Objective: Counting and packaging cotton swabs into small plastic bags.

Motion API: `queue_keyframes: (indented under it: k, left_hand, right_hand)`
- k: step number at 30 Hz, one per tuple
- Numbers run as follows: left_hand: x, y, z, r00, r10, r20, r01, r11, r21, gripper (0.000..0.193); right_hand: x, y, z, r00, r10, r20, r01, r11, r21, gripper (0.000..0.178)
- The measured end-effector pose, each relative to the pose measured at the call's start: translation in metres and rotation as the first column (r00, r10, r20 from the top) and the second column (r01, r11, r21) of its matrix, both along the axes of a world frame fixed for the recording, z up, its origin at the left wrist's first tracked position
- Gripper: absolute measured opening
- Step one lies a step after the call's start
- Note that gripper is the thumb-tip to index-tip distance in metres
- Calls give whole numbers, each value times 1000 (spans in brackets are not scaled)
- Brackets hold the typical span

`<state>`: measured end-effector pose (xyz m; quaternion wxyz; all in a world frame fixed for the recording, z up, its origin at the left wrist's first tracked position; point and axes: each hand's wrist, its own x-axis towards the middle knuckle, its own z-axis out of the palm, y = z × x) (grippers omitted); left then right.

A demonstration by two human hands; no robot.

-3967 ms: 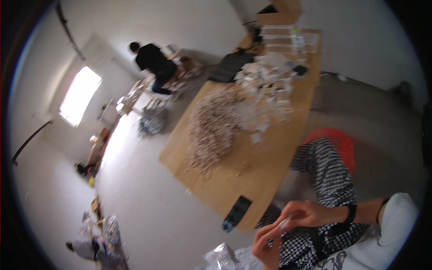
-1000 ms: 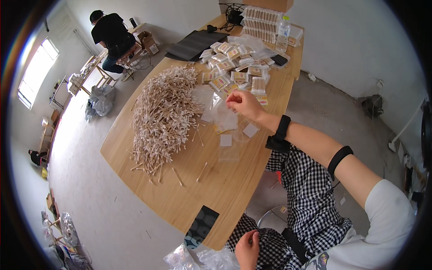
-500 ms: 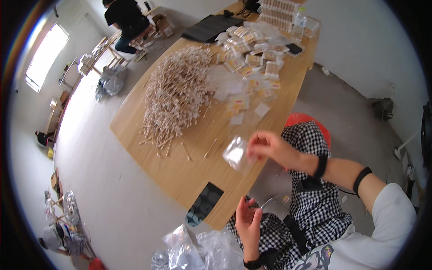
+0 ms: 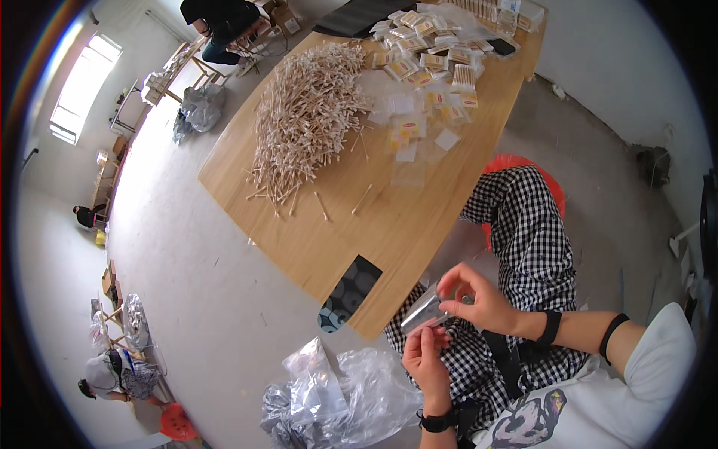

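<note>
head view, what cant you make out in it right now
In the head view:
Clear, shiny plastic bag: glare and the left hand and right hand hide whether its mouth is open.
Heap of thin, white-tipped cotton swabs: upper ones hide those beneath.
Red, round thing: black-and-white checked trousers hide most of it.
Black-clad co-worker: the upper edge cuts off the head.

1 bright window [image 4: 85,88] lights the grey floor [image 4: 217,307]; pale walls [image 4: 613,67] rise beyond a light-brown wooden table [image 4: 299,243].
</note>
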<state>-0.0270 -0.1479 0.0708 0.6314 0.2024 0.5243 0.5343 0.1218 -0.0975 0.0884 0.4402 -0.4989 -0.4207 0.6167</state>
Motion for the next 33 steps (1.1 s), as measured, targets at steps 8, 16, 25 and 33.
queue_keyframes:
  k: [8, 16, 25, 33]
  left_hand:
    - [-18, -12, 22, 963, -122, -242, 140, 989, 56, 14]
    - [-19, -16, 24, 964, -116, -241, 156, 976, 153, 19]
    - [-18, -15, 22, 820, -57, -570, 244, 935, 256, 18]
    - [-20, -10, 27, 590, -106, -801, 295, 951, 92, 25]
  right_hand:
    - [1, -16, 22, 914, 271, 302, -355, 895, 271, 24]
    - [-6, -12, 31, 919, 365, 149, -373, 927, 28, 26]
    - [-21, -18, 31, 958, 206, 200, -209, 978, -9, 12]
    - [-26, -17, 21, 610, -148, 779, -522, 663, 536, 17]
